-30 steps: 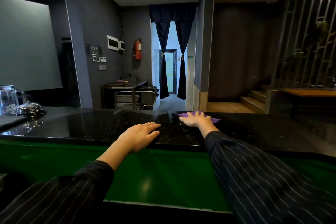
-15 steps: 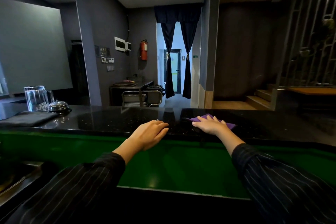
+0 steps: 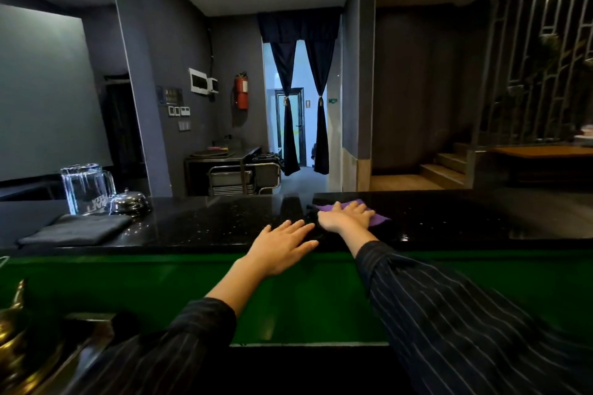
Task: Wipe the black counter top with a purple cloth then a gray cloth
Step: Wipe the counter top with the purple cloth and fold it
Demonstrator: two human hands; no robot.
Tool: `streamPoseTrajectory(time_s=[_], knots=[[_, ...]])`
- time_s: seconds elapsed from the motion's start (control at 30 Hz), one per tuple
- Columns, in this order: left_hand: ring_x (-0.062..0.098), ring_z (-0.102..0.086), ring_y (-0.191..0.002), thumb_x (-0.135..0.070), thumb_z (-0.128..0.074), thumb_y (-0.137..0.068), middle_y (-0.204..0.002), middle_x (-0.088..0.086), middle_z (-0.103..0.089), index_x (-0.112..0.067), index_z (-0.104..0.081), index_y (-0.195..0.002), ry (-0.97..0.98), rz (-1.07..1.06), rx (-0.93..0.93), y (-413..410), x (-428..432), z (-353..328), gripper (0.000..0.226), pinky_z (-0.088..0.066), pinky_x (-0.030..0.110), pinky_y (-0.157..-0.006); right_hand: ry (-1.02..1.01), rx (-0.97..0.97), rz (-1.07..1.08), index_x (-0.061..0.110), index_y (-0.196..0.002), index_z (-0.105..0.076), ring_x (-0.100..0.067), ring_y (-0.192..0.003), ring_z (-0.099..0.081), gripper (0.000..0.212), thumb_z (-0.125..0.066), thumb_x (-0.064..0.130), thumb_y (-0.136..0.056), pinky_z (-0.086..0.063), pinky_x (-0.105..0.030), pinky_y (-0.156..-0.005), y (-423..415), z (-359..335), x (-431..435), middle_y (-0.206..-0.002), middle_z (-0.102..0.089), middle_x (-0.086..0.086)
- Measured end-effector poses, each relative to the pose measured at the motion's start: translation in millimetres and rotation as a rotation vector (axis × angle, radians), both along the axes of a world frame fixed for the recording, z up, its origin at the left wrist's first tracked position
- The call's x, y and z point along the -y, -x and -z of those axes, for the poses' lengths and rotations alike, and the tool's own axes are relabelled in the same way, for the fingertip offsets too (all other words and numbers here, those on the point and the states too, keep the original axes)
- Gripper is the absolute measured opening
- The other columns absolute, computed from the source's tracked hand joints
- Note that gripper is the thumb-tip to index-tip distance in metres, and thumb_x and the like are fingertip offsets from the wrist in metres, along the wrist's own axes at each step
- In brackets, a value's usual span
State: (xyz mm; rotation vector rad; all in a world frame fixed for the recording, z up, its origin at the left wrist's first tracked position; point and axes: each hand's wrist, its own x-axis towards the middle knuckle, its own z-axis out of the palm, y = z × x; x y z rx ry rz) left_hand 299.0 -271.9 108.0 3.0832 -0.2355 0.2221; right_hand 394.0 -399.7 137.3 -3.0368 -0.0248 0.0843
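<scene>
The black speckled counter top runs across the view above a green panel. My right hand lies flat, fingers spread, pressing the purple cloth onto the counter just right of the middle. Only the cloth's far and right edges show from under the palm. My left hand rests flat and empty on the counter's near edge, close beside the right wrist. A folded gray cloth lies on the counter at the left.
Behind the gray cloth stand a glass mug and a metal call bell. A brass pot sits by a lower ledge at bottom left. Beyond the counter are a steel trolley, a curtained doorway and wooden stairs.
My right hand has slid the purple cloth a little rightward and nearer along the counter. The view has turned left, bringing the gray cloth, mug and bell into sight. The left hand stays put.
</scene>
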Motion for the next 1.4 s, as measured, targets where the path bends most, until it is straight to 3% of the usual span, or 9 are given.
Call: streamPoseTrajectory(time_s=[0.13,0.2,0.27,0.33,0.43,0.73,1.1,1.23,1.4], knots=[[0.025,-0.055,-0.12,-0.051,-0.047,-0.091,-0.131,0.006,-0.059,-0.021,-0.048,-0.134,0.249,0.088,0.04,8,-29,-16,0.052,-0.043,0.039,-0.1,-0.053,-0.026,-0.241,0.028,-0.157,-0.009,-0.036,-0.151,0.0,0.069,-0.021,0.061,-0.098,0.0,-0.054,-0.119,10,1,-36,-0.164,-0.001,-0.017],[0.023,-0.062,-0.106,-0.049,-0.05,-0.09,-0.115,0.005,-0.068,-0.022,-0.06,-0.12,0.255,0.1,0.135,10,-54,-23,0.041,-0.048,0.035,-0.088,-0.074,-0.058,-0.326,0.031,-0.157,-0.009,-0.031,-0.151,0.0,0.069,-0.021,0.063,-0.097,0.0,-0.054,-0.119,5,2,-29,-0.165,0.0,-0.011],[0.02,-0.056,-0.117,-0.051,-0.044,-0.092,-0.128,0.001,-0.062,-0.027,-0.055,-0.127,0.176,0.086,0.152,5,-77,-23,0.044,-0.044,0.037,-0.096,-0.093,-0.088,-0.378,0.035,-0.156,-0.01,-0.027,-0.152,0.001,0.067,-0.023,0.063,-0.098,0.0,-0.054,-0.119,-2,2,-17,-0.165,0.0,-0.005],[0.016,-0.037,-0.137,-0.054,-0.035,-0.094,-0.149,-0.001,-0.041,-0.033,-0.041,-0.14,0.112,0.076,0.071,-4,-89,-18,0.05,-0.026,0.044,-0.112,-0.093,-0.097,-0.352,0.036,-0.156,-0.009,-0.026,-0.152,0.002,0.065,-0.023,0.063,-0.098,0.0,-0.053,-0.119,-13,0,-4,-0.165,0.001,-0.002],[0.015,-0.02,-0.145,-0.059,-0.024,-0.094,-0.157,-0.001,-0.025,-0.04,-0.027,-0.146,0.081,0.072,-0.002,-16,-95,-7,0.055,-0.014,0.048,-0.118,-0.081,-0.113,-0.22,0.037,-0.155,-0.007,-0.028,-0.152,0.004,0.069,-0.021,0.068,-0.095,0.003,-0.054,-0.12,-50,1,16,-0.165,0.003,-0.003],[0.012,-0.023,-0.144,-0.06,-0.025,-0.094,-0.155,-0.006,-0.028,-0.041,-0.027,-0.145,0.059,0.095,0.102,-21,-93,-3,0.055,-0.023,0.037,-0.117,-0.031,-0.133,0.046,0.027,-0.157,-0.013,-0.035,-0.15,-0.007,0.081,-0.023,0.073,-0.091,-0.005,-0.056,-0.119,-129,-7,12,-0.164,-0.008,-0.009],[0.01,-0.042,-0.133,-0.049,-0.029,-0.095,-0.145,-0.01,-0.046,-0.035,-0.047,-0.136,0.073,0.049,0.206,-14,-93,-8,0.047,-0.04,0.031,-0.105,-0.024,-0.084,-0.463,0.034,-0.156,-0.011,-0.031,-0.151,-0.001,0.071,-0.024,0.067,-0.094,0.0,-0.058,-0.117,-71,4,-129,-0.165,-0.002,-0.007],[0.01,-0.051,-0.124,-0.058,-0.016,-0.081,-0.134,-0.011,-0.056,-0.038,-0.052,-0.131,0.064,0.06,0.286,3,-88,-3,0.065,-0.046,0.031,-0.098,-0.049,-0.097,-0.535,0.037,-0.155,-0.012,-0.029,-0.152,-0.002,0.067,-0.025,0.065,-0.096,-0.001,-0.057,-0.118,-47,6,-96,-0.165,-0.002,-0.004],[0.011,-0.046,-0.13,-0.058,-0.019,-0.084,-0.138,-0.004,-0.054,-0.028,-0.049,-0.135,0.161,-0.031,0.375,33,-95,10,0.066,-0.032,0.024,-0.108,-0.087,-0.068,-0.39,0.039,-0.155,-0.012,-0.026,-0.152,-0.001,0.066,-0.021,0.067,-0.096,-0.001,-0.055,-0.119,-45,0,-2,-0.165,-0.001,0.0]])
